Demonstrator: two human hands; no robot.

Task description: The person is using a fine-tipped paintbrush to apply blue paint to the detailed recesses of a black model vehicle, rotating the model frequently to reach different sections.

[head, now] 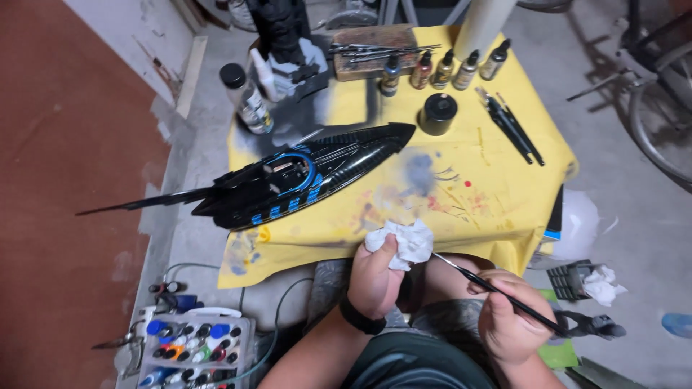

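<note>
Near left, on the floor: clear organizer box (193,351) of small paint pots with coloured caps; loose bottles and cables just beyond it.

Near centre: left hand (375,277), dark band at the wrist, fingers clenched around a crumpled white paper towel (404,241) held up at the near edge of the tabletop.

Near right: right hand (510,320), gripping a thin black-handled paintbrush (497,292) in a pen-like hold; the brush tip reaches the paper towel and touches it or lies just at its edge.

Far right of the hands, on the floor: dark ribbed piece with a second wad of white tissue (602,282).

Middle: tabletop covered with a paint-stained yellow sheet (497,187). On it, left of centre, a long black model boat hull (303,176) with blue striping and an open cockpit, lying diagonally, nose pointing far right, tail spike overhanging the left edge.

Beyond the hull: round black jar (437,114); to its right, several black brushes (513,128) lying together.

Far edge: row of five dropper bottles (443,70); wooden block (373,49) carrying thin tools; at far left, a black-capped bottle (245,97) and a white squeeze bottle (264,74) standing on a dark overspray patch.
</note>
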